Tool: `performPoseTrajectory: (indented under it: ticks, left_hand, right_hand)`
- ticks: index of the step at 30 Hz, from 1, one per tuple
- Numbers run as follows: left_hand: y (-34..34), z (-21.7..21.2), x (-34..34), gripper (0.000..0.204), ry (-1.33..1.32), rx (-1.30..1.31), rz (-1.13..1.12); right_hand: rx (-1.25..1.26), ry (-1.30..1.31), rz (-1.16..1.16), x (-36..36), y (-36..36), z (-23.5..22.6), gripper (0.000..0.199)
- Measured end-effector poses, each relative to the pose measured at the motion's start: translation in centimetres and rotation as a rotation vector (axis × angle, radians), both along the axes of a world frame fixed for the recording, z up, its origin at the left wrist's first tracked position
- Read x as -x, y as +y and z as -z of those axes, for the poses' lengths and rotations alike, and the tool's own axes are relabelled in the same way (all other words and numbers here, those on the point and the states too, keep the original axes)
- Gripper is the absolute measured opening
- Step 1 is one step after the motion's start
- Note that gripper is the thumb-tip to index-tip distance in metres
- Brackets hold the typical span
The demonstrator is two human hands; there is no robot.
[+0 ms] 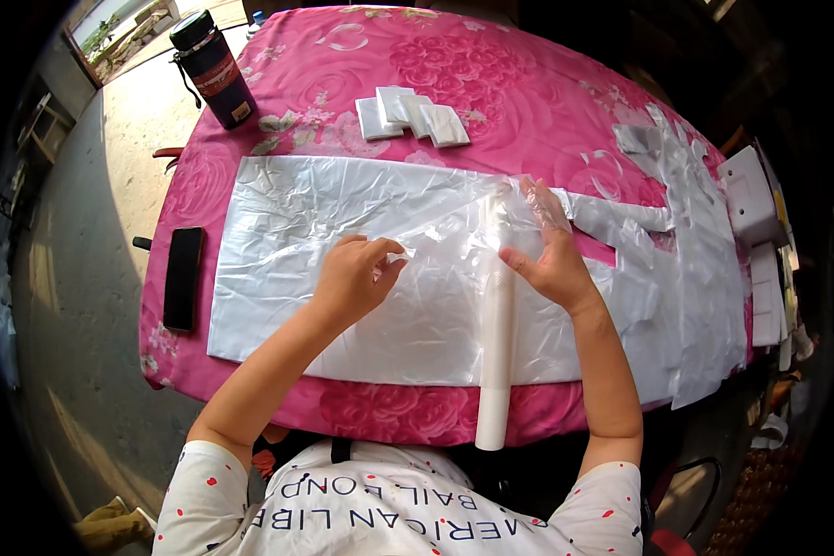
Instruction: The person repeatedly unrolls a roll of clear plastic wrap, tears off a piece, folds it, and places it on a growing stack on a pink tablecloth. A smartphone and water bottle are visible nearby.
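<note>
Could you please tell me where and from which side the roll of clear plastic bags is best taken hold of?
Probably the roll of clear plastic bags is best gripped at its bare near end, which overhangs the table edge. Come from the person's side, fingers wrapped round the narrow cylinder; its far end lies under film by the right hand.

We see our left hand (pixel 354 275) pinching a clear plastic bag (pixel 435 246) off the white roll (pixel 497 324) that lies across the bench's (pixel 528 102) near edge, while our right hand (pixel 549 255) presses flat on the film. Folded white pads (pixel 412 118) sit toward the far edge, a dark flask (pixel 213 69) at the far left corner, a black phone (pixel 183 278) by the left edge.
</note>
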State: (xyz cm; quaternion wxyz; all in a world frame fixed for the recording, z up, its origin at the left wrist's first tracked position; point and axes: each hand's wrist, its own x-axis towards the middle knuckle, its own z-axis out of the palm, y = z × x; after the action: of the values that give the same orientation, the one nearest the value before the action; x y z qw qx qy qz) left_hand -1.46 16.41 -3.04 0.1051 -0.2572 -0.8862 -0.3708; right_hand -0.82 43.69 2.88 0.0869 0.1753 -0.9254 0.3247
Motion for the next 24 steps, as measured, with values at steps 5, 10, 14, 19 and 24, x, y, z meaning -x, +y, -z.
performPoseTrajectory:
  ticks: [5, 10, 14, 19, 24]
  left_hand:
    - [-0.4, 0.5, -0.5, 0.006, 0.007, 0.082, -0.083]
    - [-1.4, 0.9, -0.7, 0.006, 0.16, 0.084, -0.132]
    - [-1.8, 1.0, -0.7, 0.016, 0.172, 0.001, -0.241]
    - [-2.1, -0.1, -1.1, 0.023, 0.267, -0.115, -0.136]
    - [-4.6, -1.0, -2.2, 0.026, 0.256, -0.092, -0.115]
  right_hand:
    - [-0.155, -0.18, 0.59, 0.3, 14.6, 1.6, 0.049]
    - [0.467, -0.166, 0.568, -4.1, 13.3, -0.3, 0.028]
    - [0.265, -0.201, 0.138, -9.0, 3.7, -1.3, 0.028]
    - [-0.178, 0.035, -0.152, -10.8, 0.6, 2.1, 0.039]
    - [-0.165, 0.007, -0.238, -10.6, 0.4, 3.6, 0.049]
